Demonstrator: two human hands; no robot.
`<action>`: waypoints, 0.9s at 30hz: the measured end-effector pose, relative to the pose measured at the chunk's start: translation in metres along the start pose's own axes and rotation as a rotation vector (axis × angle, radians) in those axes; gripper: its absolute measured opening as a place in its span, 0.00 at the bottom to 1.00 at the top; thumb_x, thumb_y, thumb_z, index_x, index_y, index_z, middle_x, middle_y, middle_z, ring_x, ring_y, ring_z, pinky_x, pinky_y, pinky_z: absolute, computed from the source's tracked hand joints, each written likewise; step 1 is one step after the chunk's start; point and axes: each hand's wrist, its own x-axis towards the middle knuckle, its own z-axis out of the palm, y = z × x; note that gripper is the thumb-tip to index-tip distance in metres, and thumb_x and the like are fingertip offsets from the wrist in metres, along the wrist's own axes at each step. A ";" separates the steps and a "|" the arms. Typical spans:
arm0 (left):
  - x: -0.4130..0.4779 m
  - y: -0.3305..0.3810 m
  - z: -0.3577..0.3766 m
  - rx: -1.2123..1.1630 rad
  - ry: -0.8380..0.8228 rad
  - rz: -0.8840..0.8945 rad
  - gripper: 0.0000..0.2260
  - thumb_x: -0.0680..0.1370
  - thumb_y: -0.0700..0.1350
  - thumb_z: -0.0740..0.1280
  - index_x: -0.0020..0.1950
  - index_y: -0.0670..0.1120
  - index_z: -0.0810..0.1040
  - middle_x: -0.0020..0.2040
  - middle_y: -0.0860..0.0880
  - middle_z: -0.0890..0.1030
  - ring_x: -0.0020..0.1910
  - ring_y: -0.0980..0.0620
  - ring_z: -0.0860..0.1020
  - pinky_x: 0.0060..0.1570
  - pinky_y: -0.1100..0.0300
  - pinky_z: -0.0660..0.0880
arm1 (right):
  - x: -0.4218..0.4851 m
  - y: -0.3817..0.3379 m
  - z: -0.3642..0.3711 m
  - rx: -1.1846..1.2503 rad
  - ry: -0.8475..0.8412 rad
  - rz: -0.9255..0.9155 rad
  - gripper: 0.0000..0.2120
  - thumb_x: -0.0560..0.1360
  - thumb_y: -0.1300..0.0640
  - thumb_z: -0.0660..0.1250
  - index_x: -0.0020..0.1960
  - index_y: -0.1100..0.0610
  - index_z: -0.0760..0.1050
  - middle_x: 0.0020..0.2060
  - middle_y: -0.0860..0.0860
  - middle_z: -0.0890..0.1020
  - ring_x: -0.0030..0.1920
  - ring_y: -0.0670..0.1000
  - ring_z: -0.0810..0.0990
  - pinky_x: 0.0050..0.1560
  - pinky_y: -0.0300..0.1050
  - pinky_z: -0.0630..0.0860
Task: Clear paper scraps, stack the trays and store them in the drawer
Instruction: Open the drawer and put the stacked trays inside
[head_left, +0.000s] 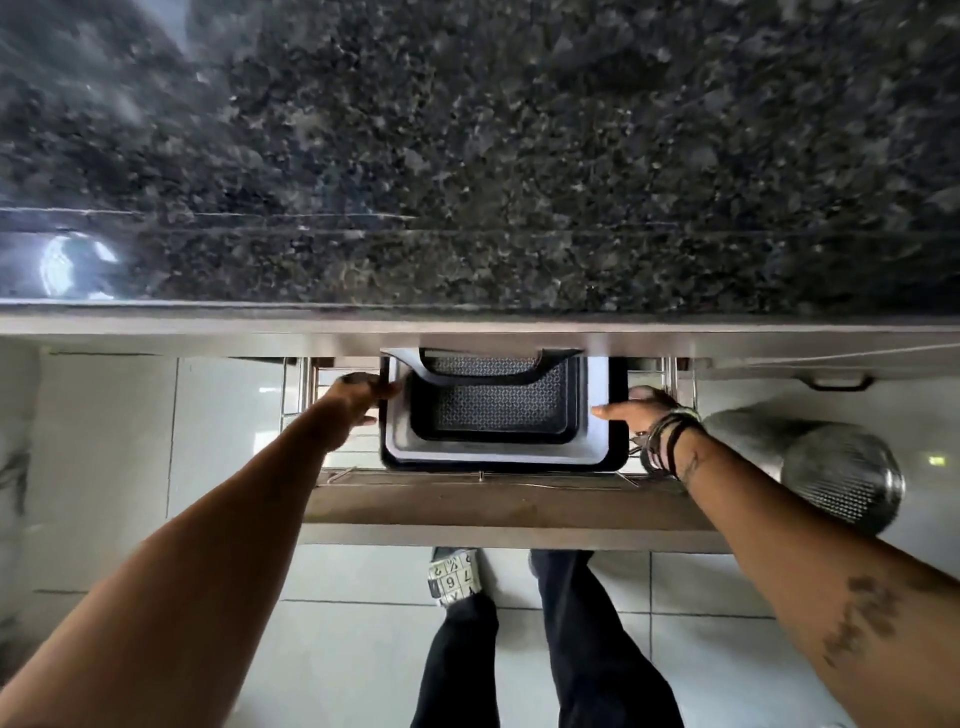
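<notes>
Dark speckled stone made up the tabletop (467, 145), and it filled the far half of the view. Under its near edge a drawer (509, 506) stood pulled out over a pale tiled floor (332, 665). Its front board was brown wood, and shiny wire rails ran along its sides.

Inside the drawer sat the stack of trays (493, 415), one nested inside another. The outer ones were dark and pale, and the inner ones had a bumpy dark pattern. The far end of the stack was tucked under the tabletop edge.

The left hand (358, 397) held the left rim of the stack, its grip closed on it. The right hand (636, 410) was at the right rim with fingers touching the edge, but I could not tell how tight its grip was. Dark bands (667, 441) circled the right wrist.

A shiny metal bin (831, 467) lay to the right of the drawer. Two legs in dark trousers (587, 649) stood on the near floor, with a patterned slipper (454, 574) on one foot.
</notes>
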 end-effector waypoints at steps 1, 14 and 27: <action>0.001 -0.002 0.004 -0.014 0.040 -0.010 0.03 0.77 0.40 0.67 0.49 0.44 0.78 0.48 0.45 0.80 0.52 0.47 0.75 0.52 0.52 0.69 | -0.001 0.001 0.001 -0.001 -0.004 0.003 0.37 0.64 0.51 0.78 0.67 0.61 0.69 0.65 0.58 0.75 0.63 0.57 0.75 0.62 0.46 0.71; -0.203 -0.022 0.031 -0.177 1.044 -0.232 0.34 0.72 0.57 0.67 0.73 0.42 0.62 0.74 0.41 0.64 0.71 0.38 0.65 0.69 0.40 0.65 | -0.210 0.049 -0.036 0.238 0.651 0.286 0.43 0.69 0.41 0.65 0.75 0.59 0.52 0.75 0.63 0.58 0.70 0.64 0.64 0.68 0.62 0.66; -0.186 0.046 -0.011 -0.989 0.227 -0.162 0.51 0.67 0.78 0.50 0.79 0.43 0.54 0.75 0.39 0.66 0.72 0.39 0.68 0.71 0.51 0.63 | -0.190 -0.018 -0.065 1.433 -0.203 0.121 0.57 0.62 0.22 0.55 0.76 0.54 0.37 0.77 0.61 0.46 0.74 0.67 0.56 0.73 0.66 0.54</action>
